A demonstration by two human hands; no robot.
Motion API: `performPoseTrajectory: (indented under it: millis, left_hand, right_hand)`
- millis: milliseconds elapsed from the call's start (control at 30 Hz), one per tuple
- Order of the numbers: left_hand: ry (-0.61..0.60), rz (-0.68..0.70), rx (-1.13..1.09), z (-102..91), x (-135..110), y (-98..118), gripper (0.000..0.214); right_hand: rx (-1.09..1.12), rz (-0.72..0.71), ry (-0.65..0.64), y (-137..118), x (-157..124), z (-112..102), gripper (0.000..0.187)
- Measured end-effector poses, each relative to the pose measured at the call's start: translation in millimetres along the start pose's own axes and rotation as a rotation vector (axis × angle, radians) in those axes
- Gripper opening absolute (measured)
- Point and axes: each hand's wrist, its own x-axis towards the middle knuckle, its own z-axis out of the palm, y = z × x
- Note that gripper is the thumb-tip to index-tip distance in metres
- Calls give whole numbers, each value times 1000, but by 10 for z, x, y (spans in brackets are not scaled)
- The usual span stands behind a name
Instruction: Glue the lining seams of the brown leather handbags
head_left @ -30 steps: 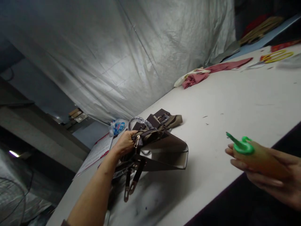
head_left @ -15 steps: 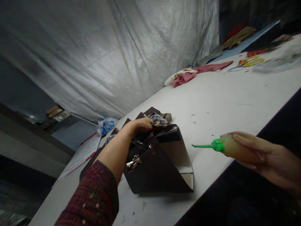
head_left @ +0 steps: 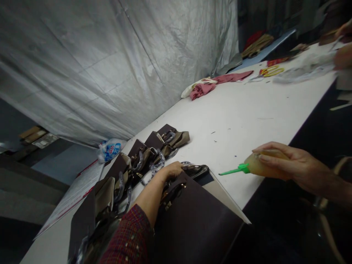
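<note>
My left hand [head_left: 173, 171] is closed on the top of a dark brown handbag [head_left: 203, 212], near its handle; the fingertips are partly hidden. The bag is tilted at the front edge of the table, and its pale side lining shows. To the right, my right hand [head_left: 298, 167] is wrapped around a squeeze bottle [head_left: 265, 167] of amber liquid. The bottle's thin green nozzle [head_left: 233, 170] points left, apart from the bag. Several similar handbags [head_left: 137, 156] with plastic-wrapped handles stand in a row behind my left arm.
On the white table [head_left: 242, 117] are a pink cloth [head_left: 202, 90], yellow-handled scissors [head_left: 272, 71] and clear plastic [head_left: 305, 69]. A blue-printed plastic bag [head_left: 111, 148] and a printed sheet [head_left: 74, 196] lie left. Another person's hands [head_left: 343, 55] work at far right.
My left hand has pulled the handbag toward me, away from the row, which now shows more fully. The bottle is still in my right hand. The camera has shifted right, revealing the other person's hands.
</note>
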Motion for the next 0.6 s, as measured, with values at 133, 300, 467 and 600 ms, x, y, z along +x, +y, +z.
performPoseTrajectory:
  millis: [133,300,467,600]
  left_hand:
    - [-29,14,-83,62,57,-217,11]
    - [-79,36,-178,129,144,-381,16]
    - [-111,54,-224,139,136,-392,23]
    - [-102,67,-223,125,128,-362,29]
  right_hand:
    - [-132,-195,-68,-9,190,71,44]
    - [-188,-293,-246,10,422,230,43]
    - [-189,-314,-364,68,633,288,39]
    - [-200,-338,-444,104,752,308,37]
